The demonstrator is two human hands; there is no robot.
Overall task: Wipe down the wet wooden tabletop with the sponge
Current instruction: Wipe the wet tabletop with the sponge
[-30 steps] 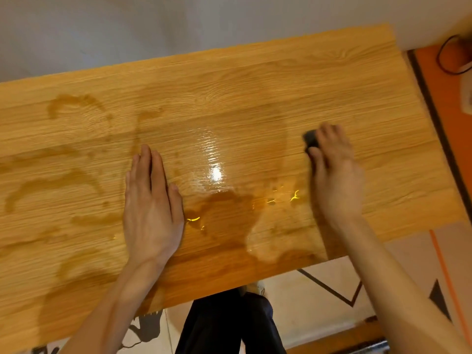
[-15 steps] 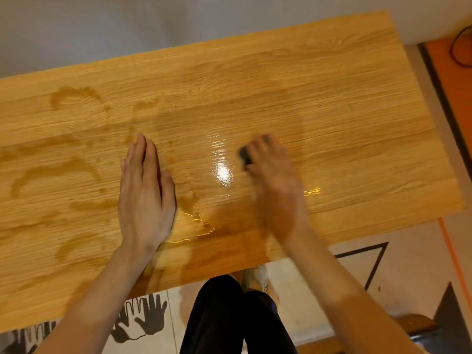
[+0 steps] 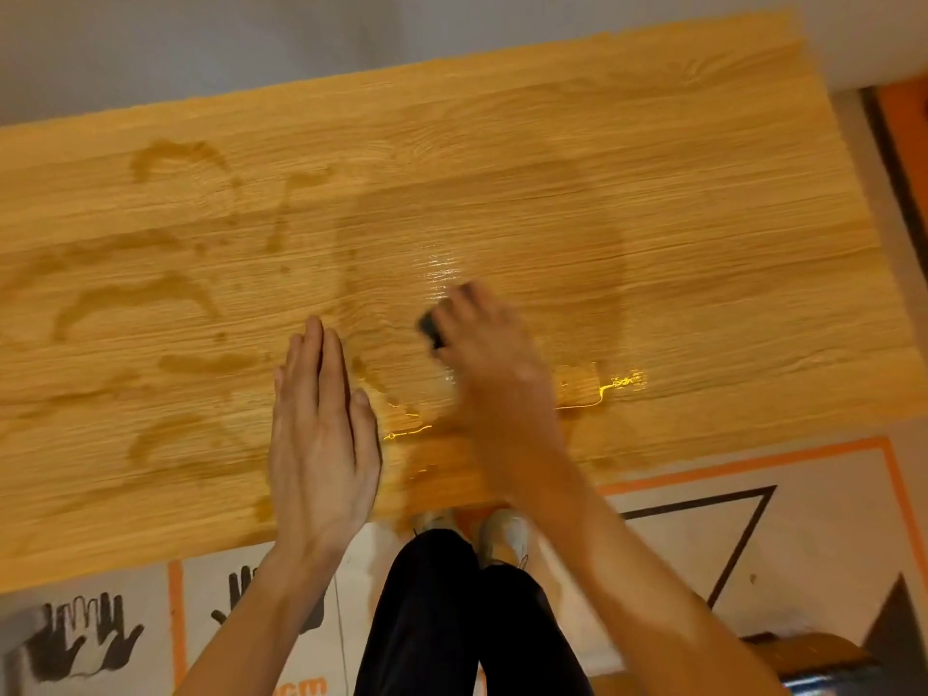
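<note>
The wooden tabletop (image 3: 653, 203) fills most of the view, with dark wet streaks (image 3: 150, 298) on its left half and a shiny wet patch near the middle. My right hand (image 3: 492, 364) presses a small dark sponge (image 3: 431, 328) onto the wood near the centre; only the sponge's left edge shows past my fingers. My left hand (image 3: 321, 434) lies flat on the table, fingers together, just left of the right hand and holding nothing. A thin puddle edge (image 3: 597, 389) glints to the right of my right wrist.
A pale wall (image 3: 351, 32) runs behind the table's far edge. Below the near edge are my dark trousers (image 3: 452, 620), shoes, and floor mats with hand prints (image 3: 75, 640) and a triangle outline (image 3: 703, 535). An orange floor strip (image 3: 909, 123) lies right of the table.
My right hand has swept the sponge from the table's right part leftward to the centre, close to my left hand. The left hand stayed flat in place. The view shifted slightly.
</note>
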